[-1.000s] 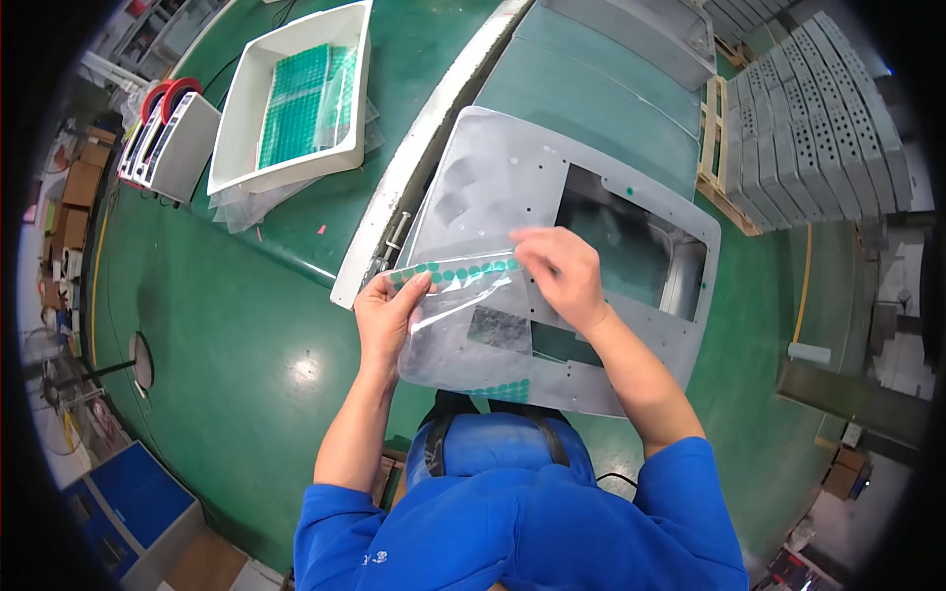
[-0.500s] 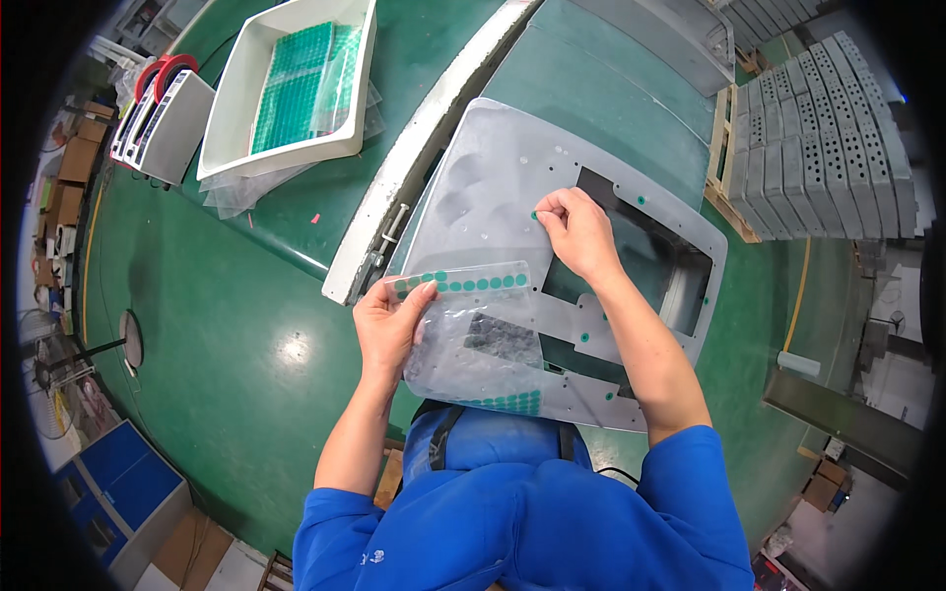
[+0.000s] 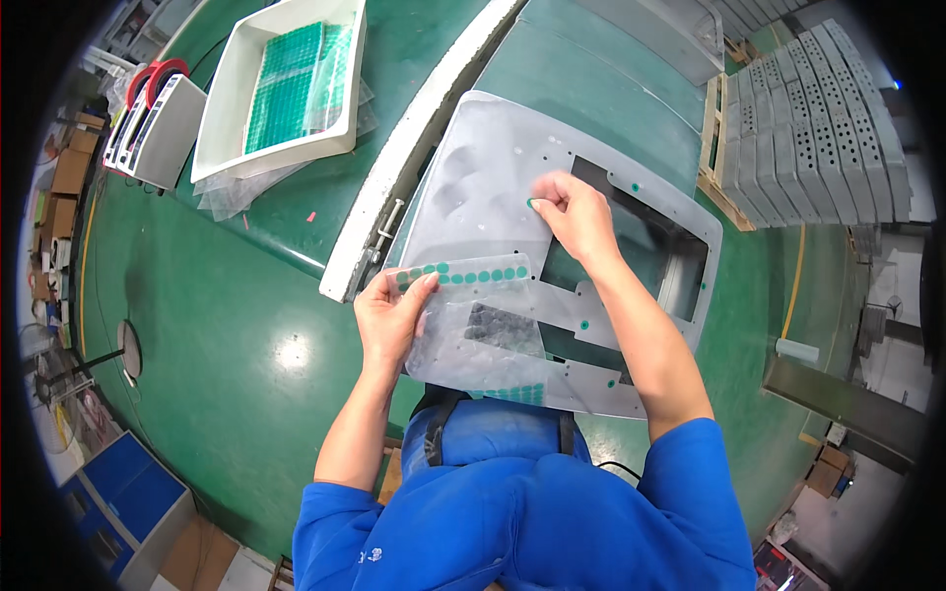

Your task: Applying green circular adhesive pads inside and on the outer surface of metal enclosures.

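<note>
In my left hand (image 3: 386, 317), pinched between thumb and fingers, is a clear plastic sticker sheet (image 3: 471, 335) with a row of green round stickers along its top and more at its lower edge. The sheet overlaps the near left part of a grey metal panel (image 3: 493, 148) with large cut-outs. Over the panel, my right hand (image 3: 579, 219) has its fingers closed in, with a green round sticker (image 3: 533, 203) at the thumb tip. Its index finger is blurred, and I cannot tell whether this sticker touches the panel. Other green dots (image 3: 584, 325) sit on the panel around the cut-outs.
Left on the green table, a white tub (image 3: 209, 163) holds green sticker sheets, with plastic film under it. Beside it stands a white device with red rings (image 3: 169, 128). A white-edged beam (image 3: 389, 163) runs left of the panel. Stacked grey perforated parts (image 3: 813, 133) stand on a pallet at right.
The view has shifted slightly, moving the scene up. My right index finger has lifted a little from the thumb, while the green dot stays at the thumb tip. The left hand keeps its hold.
</note>
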`<state>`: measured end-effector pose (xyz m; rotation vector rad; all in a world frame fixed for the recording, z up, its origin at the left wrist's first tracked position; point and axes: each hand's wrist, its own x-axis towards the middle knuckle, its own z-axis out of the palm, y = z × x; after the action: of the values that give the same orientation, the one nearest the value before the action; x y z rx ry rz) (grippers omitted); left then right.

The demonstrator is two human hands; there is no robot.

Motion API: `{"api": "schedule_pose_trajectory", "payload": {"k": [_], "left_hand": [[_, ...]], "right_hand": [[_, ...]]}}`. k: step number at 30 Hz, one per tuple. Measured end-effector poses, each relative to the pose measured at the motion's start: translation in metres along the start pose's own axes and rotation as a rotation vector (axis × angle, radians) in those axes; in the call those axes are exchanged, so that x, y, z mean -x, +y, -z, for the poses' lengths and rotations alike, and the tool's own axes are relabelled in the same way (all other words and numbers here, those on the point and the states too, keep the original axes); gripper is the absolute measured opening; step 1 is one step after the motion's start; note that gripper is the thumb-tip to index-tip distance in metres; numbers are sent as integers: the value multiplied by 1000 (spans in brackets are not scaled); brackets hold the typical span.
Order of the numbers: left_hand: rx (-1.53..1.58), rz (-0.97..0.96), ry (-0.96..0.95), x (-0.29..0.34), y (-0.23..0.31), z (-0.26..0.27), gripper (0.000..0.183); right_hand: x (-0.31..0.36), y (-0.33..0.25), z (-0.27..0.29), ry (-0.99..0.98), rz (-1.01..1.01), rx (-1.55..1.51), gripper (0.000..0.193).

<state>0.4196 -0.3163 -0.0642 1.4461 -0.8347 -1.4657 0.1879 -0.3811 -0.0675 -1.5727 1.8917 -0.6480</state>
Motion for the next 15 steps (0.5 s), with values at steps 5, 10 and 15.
{"api": "schedule_pose_trajectory", "payload": {"k": [5,10,15], "left_hand": [[26,-38,-33,1,-4,6,16],[55,-49,-5,20,1,21,14],[136,-178,44,40,-28,98,11]], "right_hand": [[-17,10,5,-71,-100,14,24],[-29,0,7,-83,-215,96,21],[69,-18,2,102,119,-149,14]]}}
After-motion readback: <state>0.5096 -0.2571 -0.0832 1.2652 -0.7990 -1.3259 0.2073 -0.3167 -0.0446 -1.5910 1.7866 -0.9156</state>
